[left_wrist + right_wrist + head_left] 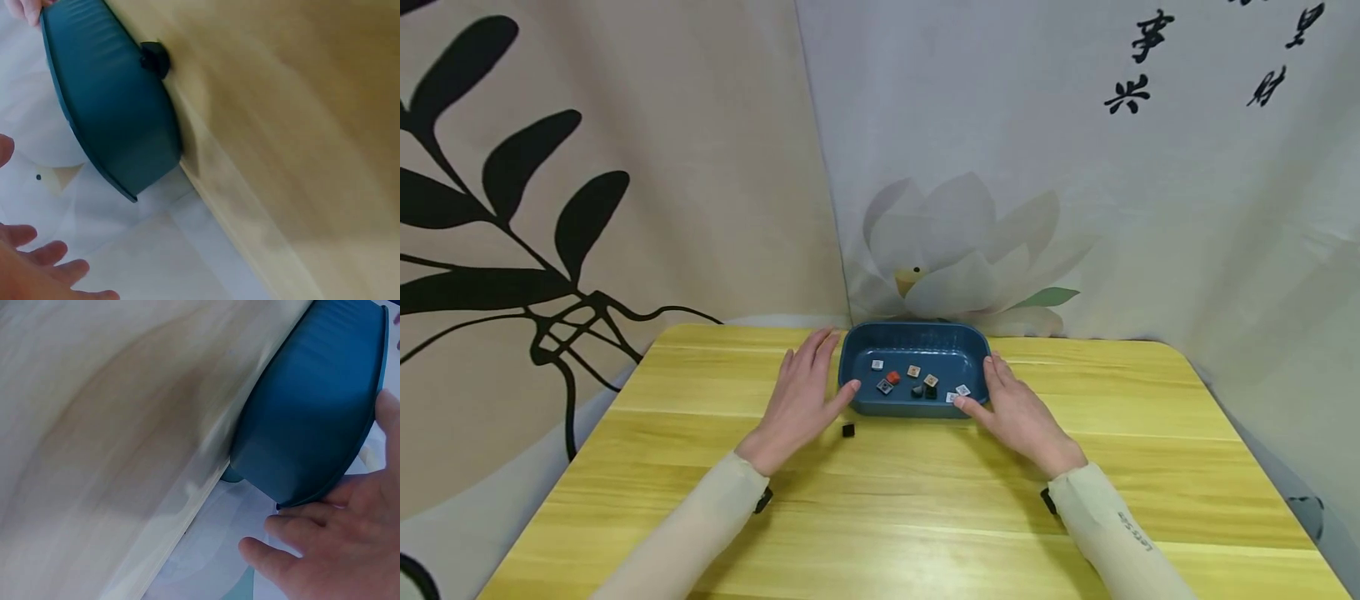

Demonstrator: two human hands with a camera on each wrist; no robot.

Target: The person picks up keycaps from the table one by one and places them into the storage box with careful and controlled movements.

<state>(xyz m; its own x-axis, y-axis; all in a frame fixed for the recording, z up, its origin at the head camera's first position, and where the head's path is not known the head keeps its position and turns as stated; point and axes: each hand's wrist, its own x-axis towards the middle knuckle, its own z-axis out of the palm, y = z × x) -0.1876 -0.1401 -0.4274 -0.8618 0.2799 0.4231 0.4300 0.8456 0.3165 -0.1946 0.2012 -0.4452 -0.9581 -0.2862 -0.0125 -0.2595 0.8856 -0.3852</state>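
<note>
A dark blue rectangular tray (917,409) stands near the table's far edge with several small cubes in it: white ones, a red cube (892,377), pale ones with printed faces and dark ones. Left of the tray is my left hand (805,400), fingers extended; the left wrist view shows a gap between its fingers (47,255) and the tray's wall. At the other end, my right hand (1021,410) touches the tray's rim with fairly straight fingers, its thumb at the front right corner. One black cube (848,430) lies on the table just before the tray's front left corner.
The yellow wood-grain table (880,517) stretches out on both sides of the tray and towards me. Right behind its far edge hangs a pale cloth (737,167) printed with black leaves, a lotus and characters.
</note>
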